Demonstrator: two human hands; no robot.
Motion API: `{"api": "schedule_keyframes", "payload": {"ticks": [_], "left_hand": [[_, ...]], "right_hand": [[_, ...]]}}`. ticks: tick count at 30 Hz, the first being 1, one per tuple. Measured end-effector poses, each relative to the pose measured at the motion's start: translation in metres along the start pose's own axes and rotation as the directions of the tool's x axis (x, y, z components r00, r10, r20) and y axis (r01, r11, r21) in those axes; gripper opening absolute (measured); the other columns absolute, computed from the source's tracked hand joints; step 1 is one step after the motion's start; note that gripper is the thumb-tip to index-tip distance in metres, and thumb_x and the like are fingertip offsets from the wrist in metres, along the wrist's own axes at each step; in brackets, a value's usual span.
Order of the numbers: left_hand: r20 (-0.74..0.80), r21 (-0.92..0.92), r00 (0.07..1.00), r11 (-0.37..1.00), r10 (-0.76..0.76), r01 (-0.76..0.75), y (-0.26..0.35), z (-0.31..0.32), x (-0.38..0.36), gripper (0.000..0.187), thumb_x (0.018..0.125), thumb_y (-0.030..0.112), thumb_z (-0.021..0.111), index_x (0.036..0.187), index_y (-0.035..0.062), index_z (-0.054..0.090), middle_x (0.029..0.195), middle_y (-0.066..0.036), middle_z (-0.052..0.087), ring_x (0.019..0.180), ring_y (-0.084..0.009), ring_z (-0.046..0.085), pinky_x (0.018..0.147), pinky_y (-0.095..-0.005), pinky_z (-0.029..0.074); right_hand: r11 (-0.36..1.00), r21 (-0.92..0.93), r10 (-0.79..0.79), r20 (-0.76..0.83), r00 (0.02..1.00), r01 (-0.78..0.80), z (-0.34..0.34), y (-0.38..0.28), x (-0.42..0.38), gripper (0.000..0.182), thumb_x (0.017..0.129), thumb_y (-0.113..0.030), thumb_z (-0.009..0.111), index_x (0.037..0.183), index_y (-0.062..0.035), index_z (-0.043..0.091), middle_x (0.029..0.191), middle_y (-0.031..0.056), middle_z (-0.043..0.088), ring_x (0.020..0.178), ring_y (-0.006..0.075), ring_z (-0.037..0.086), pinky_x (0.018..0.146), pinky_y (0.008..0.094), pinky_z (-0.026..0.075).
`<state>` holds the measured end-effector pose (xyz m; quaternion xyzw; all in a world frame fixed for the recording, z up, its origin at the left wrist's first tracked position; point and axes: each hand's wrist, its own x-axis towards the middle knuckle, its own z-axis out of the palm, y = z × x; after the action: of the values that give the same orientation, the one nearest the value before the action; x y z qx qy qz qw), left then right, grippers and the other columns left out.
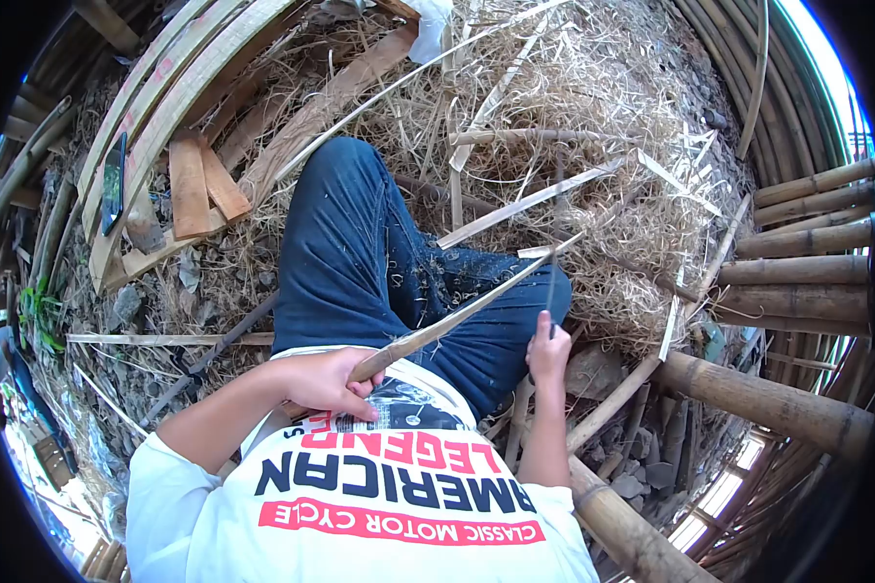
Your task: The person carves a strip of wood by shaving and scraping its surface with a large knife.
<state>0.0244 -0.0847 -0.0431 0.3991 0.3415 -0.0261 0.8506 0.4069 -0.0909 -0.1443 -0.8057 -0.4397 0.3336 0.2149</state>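
Observation:
My left hand (335, 381) is wrapped round the near end of a bamboo strip (457, 319), held in front of my shirt. The strip slants up and right across my lap, its far tip beyond my right knee. By that knee, my right hand (549, 352) is closed on a knife with a long, thin grey blade (553, 282), blurred and pointing away from me. The blade crosses the strip near its far end in this view. Fine shavings lie on my dark trousers (340, 243).
Curly bamboo shavings (612, 233) cover the ground ahead, with loose split strips (530, 202) on top. Curved planks (180, 97), short wood pieces (192, 185) and a phone-like dark slab (114, 185) lie at left. Thick bamboo poles (768, 396) stretch along the right.

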Motion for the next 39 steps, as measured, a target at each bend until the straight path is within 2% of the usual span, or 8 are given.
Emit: {"api": "schedule_keyframes", "payload": {"ticks": [5,8,14,16,23,27,35,39], "left_hand": [[0.011,-0.104,0.998,0.992,-0.07,0.07,0.009,-0.003,0.001,0.042,0.082,0.009,0.08,0.101,0.0076,0.042,0.069,0.009,0.042,0.059,0.0,0.045,0.048,-0.0199,0.043],[0.02,-0.132,0.999,0.99,-0.047,0.049,0.007,-0.003,0.001,0.041,0.083,0.01,0.08,0.101,0.0075,0.043,0.07,0.009,0.042,0.06,-0.0005,0.046,0.05,-0.0205,0.043],[-0.044,-0.073,0.998,0.996,-0.052,0.049,0.004,0.0,-0.002,0.044,0.079,0.002,0.079,0.101,0.0082,0.042,0.069,0.009,0.039,0.057,-0.0006,0.045,0.046,-0.0202,0.045],[-0.037,-0.007,0.999,1.0,0.002,-0.002,0.006,0.001,-0.005,0.043,0.081,0.01,0.081,0.101,0.0065,0.044,0.07,0.008,0.042,0.062,-0.0025,0.042,0.056,-0.0209,0.038],[-0.016,0.034,1.0,0.999,0.014,-0.013,-0.01,-0.001,-0.004,0.043,0.08,0.01,0.081,0.1,0.0066,0.043,0.071,0.007,0.042,0.063,-0.0033,0.042,0.057,-0.0223,0.038],[-0.02,0.061,0.999,0.998,0.028,-0.027,0.004,0.003,-0.007,0.041,0.078,0.005,0.079,0.098,0.007,0.044,0.07,0.009,0.038,0.064,-0.0032,0.036,0.06,-0.0222,0.035],[0.0,0.039,1.0,0.999,0.019,-0.019,-0.006,-0.005,0.003,0.043,0.081,0.011,0.081,0.101,0.0054,0.044,0.069,0.008,0.042,0.062,-0.0034,0.044,0.055,-0.0229,0.041],[0.021,-0.161,0.997,0.984,-0.079,0.082,0.002,-0.008,0.0,0.039,0.083,0.006,0.078,0.1,0.0074,0.042,0.068,0.008,0.041,0.056,-0.002,0.046,0.05,-0.0206,0.044]], "right_hand": [[0.962,-0.12,-0.218,0.203,0.955,0.245,0.017,-0.062,-0.072,0.051,0.088,-0.05,0.067,0.076,-0.0008,0.062,0.066,0.0243,0.061,0.066,0.0455,0.063,0.06,0.0489,0.048],[0.939,-0.064,-0.293,0.371,0.881,0.339,0.024,-0.092,-0.097,0.049,0.084,-0.052,0.07,0.075,-0.0042,0.062,0.063,0.0211,0.061,0.065,0.0427,0.065,0.06,0.0482,0.05],[0.836,-0.221,-0.405,0.37,0.836,0.503,0.026,-0.105,-0.084,0.055,0.082,-0.058,0.069,0.072,-0.0042,0.061,0.062,0.02,0.063,0.063,0.0396,0.066,0.059,0.0472,0.052],[0.847,-0.289,-0.344,0.343,0.874,0.447,0.019,-0.102,-0.071,0.057,0.083,-0.059,0.068,0.074,-0.0031,0.062,0.065,0.0216,0.064,0.067,0.042,0.067,0.061,0.0499,0.052],[0.848,-0.525,-0.098,-0.021,0.995,0.072,-0.023,-0.023,0.037,0.069,0.092,-0.065,0.051,0.085,0.0014,0.069,0.086,0.0304,0.067,0.086,0.0468,0.066,0.077,0.0545,0.05],[0.865,-0.494,0.039,-0.12,0.992,-0.094,-0.069,-0.009,0.085,0.073,0.094,-0.065,0.048,0.08,0.0039,0.071,0.077,0.0278,0.067,0.083,0.0448,0.068,0.074,0.0531,0.05],[0.965,-0.252,-0.102,-0.099,0.99,0.074,-0.008,0.001,0.05,0.063,0.096,-0.055,0.055,0.081,0.0045,0.069,0.074,0.0283,0.065,0.074,0.0465,0.065,0.07,0.0508,0.048],[0.945,-0.254,-0.199,0.048,0.979,0.205,0.009,-0.05,-0.012,0.055,0.09,-0.052,0.064,0.078,0.0012,0.066,0.072,0.0263,0.064,0.072,0.0461,0.064,0.063,0.0497,0.048]]}}
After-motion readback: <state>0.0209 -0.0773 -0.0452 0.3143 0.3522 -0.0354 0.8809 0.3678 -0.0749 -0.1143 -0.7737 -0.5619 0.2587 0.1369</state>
